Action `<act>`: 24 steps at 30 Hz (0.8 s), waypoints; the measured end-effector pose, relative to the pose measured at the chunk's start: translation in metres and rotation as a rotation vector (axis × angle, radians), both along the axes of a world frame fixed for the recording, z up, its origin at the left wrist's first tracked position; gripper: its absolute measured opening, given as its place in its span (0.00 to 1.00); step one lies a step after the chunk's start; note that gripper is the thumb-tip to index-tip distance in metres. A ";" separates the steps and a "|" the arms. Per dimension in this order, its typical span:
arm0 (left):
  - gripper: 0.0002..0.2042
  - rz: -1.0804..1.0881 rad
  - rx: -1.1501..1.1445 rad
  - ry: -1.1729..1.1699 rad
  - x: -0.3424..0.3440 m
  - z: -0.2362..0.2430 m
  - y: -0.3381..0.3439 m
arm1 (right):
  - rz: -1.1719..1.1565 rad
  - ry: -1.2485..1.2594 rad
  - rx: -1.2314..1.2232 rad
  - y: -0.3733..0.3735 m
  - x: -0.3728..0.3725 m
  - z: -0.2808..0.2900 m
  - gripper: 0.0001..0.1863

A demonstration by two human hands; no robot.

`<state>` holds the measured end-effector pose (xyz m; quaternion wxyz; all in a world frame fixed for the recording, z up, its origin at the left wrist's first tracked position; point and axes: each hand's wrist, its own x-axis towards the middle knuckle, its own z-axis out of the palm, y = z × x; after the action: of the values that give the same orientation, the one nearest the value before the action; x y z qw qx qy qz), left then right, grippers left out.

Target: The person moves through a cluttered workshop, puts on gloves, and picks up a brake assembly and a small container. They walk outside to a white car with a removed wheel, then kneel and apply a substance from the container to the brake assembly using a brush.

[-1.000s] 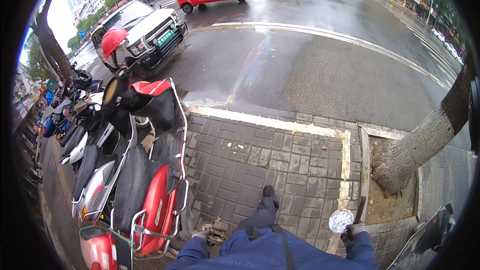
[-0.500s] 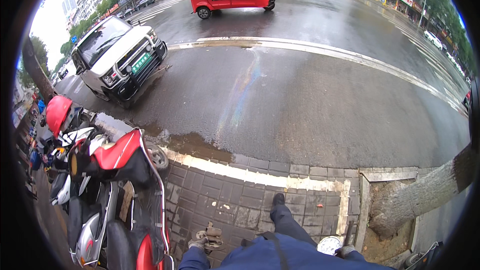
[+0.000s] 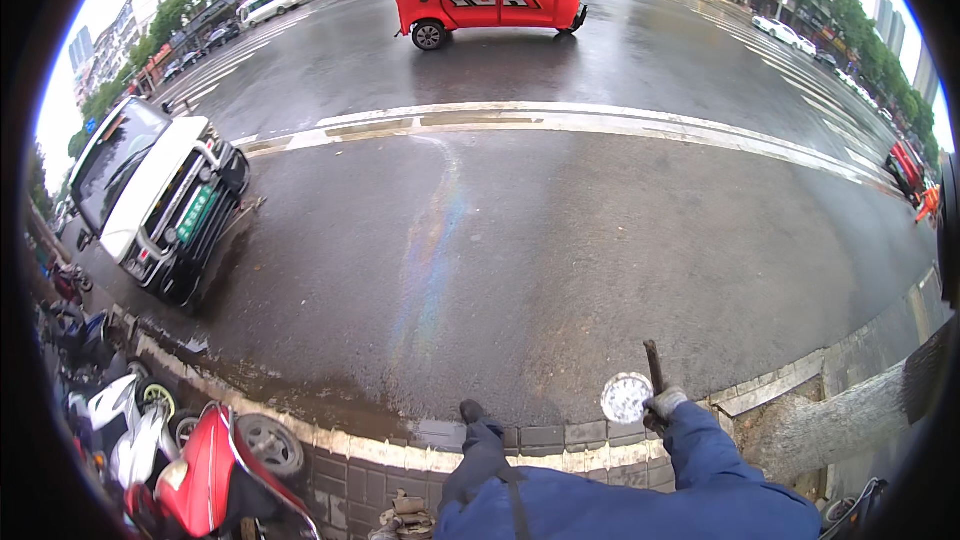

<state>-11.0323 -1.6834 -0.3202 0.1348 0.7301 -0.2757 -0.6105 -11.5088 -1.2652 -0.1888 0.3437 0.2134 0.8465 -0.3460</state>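
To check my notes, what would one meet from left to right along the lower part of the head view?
Red-and-black motor scooter, brownish lumpy object, black shoe, round white object, grey-gloved right hand, grey tree trunk.

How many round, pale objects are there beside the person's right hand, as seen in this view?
1: the round pale object, just left of the right hand and the dark stick. Anything behind the hand would be hidden.

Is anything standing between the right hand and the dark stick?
Nothing visible: the right hand is closed around the dark stick. The round white object appears just left of the stick, not between it and the hand.
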 end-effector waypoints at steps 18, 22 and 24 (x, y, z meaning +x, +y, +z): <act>0.13 0.213 -0.130 -0.068 -0.392 0.021 -0.404 | 0.332 -0.250 0.197 -0.403 -0.397 -0.133 0.08; 0.14 0.264 -0.124 -0.133 -0.472 0.030 -0.482 | -0.140 -0.393 -0.102 -0.557 -0.528 -0.107 0.06; 0.17 0.289 -0.086 -0.132 -0.511 0.035 -0.518 | 0.241 -0.177 0.014 -0.643 -0.598 -0.086 0.08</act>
<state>-11.5436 -2.2018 -0.2851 0.2338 0.7944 -0.2022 -0.5229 -12.1068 -1.9081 -0.2752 0.4547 0.1424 0.8346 -0.2763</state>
